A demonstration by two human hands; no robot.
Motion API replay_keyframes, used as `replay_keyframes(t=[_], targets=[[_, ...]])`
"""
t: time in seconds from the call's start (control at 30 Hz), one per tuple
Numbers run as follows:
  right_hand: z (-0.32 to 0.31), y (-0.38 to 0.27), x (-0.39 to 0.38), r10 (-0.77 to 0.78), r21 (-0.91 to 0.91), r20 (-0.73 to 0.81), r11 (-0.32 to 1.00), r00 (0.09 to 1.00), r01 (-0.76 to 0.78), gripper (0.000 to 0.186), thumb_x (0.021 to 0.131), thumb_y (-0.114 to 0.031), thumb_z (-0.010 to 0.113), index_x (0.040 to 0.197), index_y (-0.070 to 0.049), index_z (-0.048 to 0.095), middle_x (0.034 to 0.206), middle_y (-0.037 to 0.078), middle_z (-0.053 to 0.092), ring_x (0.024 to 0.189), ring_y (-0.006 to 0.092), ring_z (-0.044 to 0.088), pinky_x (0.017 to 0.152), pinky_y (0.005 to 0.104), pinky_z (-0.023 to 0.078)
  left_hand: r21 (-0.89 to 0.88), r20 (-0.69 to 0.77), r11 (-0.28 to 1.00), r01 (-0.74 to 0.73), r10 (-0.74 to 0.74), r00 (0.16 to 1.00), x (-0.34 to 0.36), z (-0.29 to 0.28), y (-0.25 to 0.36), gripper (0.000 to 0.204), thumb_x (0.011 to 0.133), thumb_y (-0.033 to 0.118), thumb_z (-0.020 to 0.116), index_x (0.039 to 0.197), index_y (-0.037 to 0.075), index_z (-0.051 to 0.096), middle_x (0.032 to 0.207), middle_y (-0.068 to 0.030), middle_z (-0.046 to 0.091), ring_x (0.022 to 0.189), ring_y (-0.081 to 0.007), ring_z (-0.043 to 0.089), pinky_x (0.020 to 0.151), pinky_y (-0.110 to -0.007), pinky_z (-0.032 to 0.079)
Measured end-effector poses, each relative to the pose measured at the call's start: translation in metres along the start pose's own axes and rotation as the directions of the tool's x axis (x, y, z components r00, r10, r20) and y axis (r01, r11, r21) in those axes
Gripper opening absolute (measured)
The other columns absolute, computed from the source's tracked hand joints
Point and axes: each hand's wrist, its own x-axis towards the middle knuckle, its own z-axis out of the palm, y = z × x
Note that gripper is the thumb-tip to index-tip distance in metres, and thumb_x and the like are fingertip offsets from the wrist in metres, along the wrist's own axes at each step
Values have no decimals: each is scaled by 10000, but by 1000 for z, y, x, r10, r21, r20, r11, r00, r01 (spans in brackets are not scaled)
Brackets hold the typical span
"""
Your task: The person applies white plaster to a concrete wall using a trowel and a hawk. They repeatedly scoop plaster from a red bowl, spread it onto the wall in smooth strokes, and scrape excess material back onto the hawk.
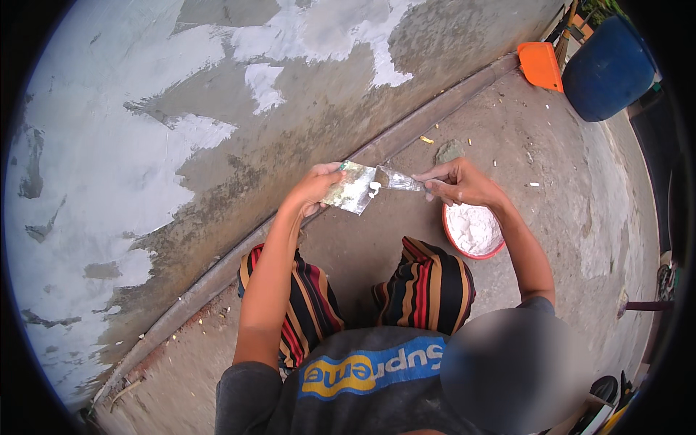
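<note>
My left hand [316,186] is closed round the edge of a flat, square metal plate [349,192] with whitish smears on it. My right hand [467,183] pinches a thin scraper blade [399,180], its wide edge pointing left at the plate's right side. A small dab of white putty [374,190] sits where blade and plate meet. Below my right hand stands a round red tub [484,257], full of white putty [473,226] and partly covered by my wrist. To the left rises a grey wall [239,163] with patchy white coating [170,138].
A raised concrete ledge [428,109] runs along the wall's foot. At the far right are an orange dustpan [540,65] and a blue drum [609,69]. A grey lump [449,151] and small crumbs lie on the concrete floor beyond my right hand.
</note>
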Motion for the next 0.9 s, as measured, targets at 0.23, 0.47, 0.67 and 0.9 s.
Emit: replay_keyframes(t=[0.23, 0.47, 0.67, 0.9], targets=[[21, 5, -1, 34, 269, 185, 959, 982, -84, 328, 955, -200, 619, 1246, -51, 648, 768, 54, 660, 504, 67, 472, 434, 224, 337, 44, -26, 992, 115, -113, 993, 16, 6, -13, 277, 972, 163, 534, 1157, -30, 605, 779, -7, 635, 519, -50, 503, 386, -224, 326], [7, -1, -12, -64, 637, 227, 764, 972, -99, 422, 987, -214, 532, 1358, -12, 524, 769, 72, 633, 484, 80, 492, 420, 225, 379, 78, -14, 996, 51, -50, 999, 25, 11, -25, 312, 989, 159, 493, 1262, 25, 563, 855, -5, 651, 621, -61, 560, 476, -231, 406], [-13, -60, 9, -292, 628, -303, 655, 907, 421, 474, 977, -210, 520, 1386, 24, 466, 867, 89, 640, 563, 79, 526, 471, 226, 418, 767, -254, 640, -49, 374, 892, 54, 7, -55, 469, 928, 307, 551, 1237, -45, 520, 1165, -318, 599, 1116, -442, 573, 941, -460, 449], [4, -150, 50, -465, 308, -702, 484, 539, 819, 426, 993, -173, 497, 1380, 4, 484, 1031, 59, 624, 728, 74, 550, 601, 224, 464, 923, -171, 367, 117, 116, 978, 38, 35, -49, 626, 869, 80, 488, 1459, -49, 321, 1198, -310, 602, 1150, -428, 585, 969, -473, 475]])
